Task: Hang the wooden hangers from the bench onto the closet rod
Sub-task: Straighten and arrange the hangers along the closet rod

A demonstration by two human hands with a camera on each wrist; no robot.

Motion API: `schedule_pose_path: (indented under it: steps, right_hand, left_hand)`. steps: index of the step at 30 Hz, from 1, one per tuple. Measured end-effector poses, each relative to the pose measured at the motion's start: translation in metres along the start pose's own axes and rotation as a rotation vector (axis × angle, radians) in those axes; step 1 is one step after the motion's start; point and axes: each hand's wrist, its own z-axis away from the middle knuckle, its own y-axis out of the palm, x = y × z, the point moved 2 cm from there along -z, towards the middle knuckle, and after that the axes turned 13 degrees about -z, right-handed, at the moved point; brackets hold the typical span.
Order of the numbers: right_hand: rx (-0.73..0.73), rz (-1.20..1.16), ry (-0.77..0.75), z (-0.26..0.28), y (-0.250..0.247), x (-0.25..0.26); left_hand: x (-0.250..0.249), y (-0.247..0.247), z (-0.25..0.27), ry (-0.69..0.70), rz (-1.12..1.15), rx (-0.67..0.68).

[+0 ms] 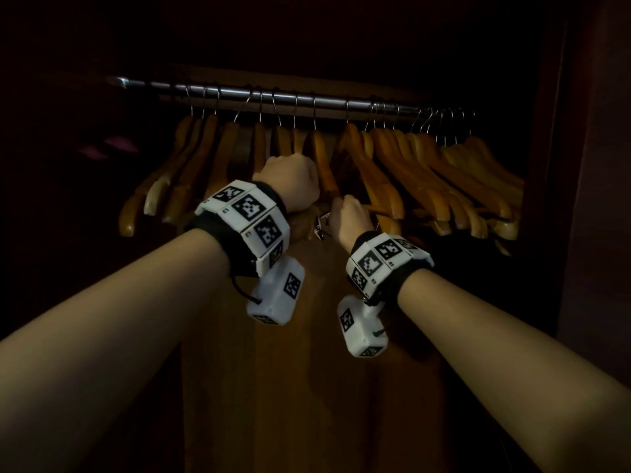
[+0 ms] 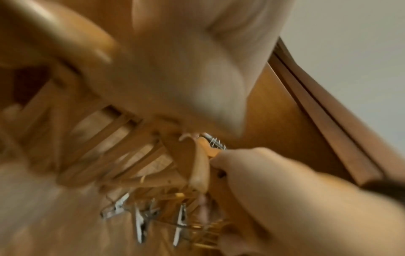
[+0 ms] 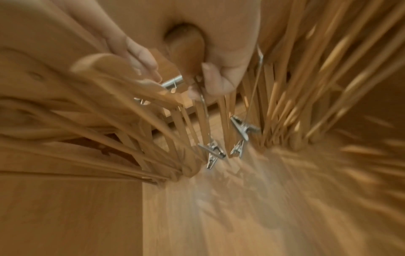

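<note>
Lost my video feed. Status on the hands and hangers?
Left hand grips a hung wooden hanger. Right hand grips a hanger bar among the row. Rod crowded; metal clips dangling below.

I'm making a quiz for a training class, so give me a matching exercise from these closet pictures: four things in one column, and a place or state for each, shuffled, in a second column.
1. rod
2. hangers
3. left hand
4. clips

a. dangling below the hanger bars
b. in a row, hooked over the rod
c. among the middle hangers, gripping wood
d. metal, running across the closet top

Pairs: 1-d, 2-b, 3-c, 4-a
</note>
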Motion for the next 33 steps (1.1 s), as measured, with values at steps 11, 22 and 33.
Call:
schedule_pose_path:
  steps: [11, 22, 33]
  right_hand:
    - [0.075, 0.084, -0.098, 0.001, -0.013, -0.003]
    - [-0.028, 0.287, -0.472, 0.029, -0.075, 0.04]
    - [-0.066, 0.602, -0.278, 0.009, -0.08, 0.019]
  left_hand:
    - [-0.027, 0.006, -0.003, 0.12, -0.187, 0.275]
    - [-0.028, 0.008, -0.003, 0.08, -0.218, 0.282]
    - [-0.037, 0.004, -0.009, -0.067, -0.078, 0.18]
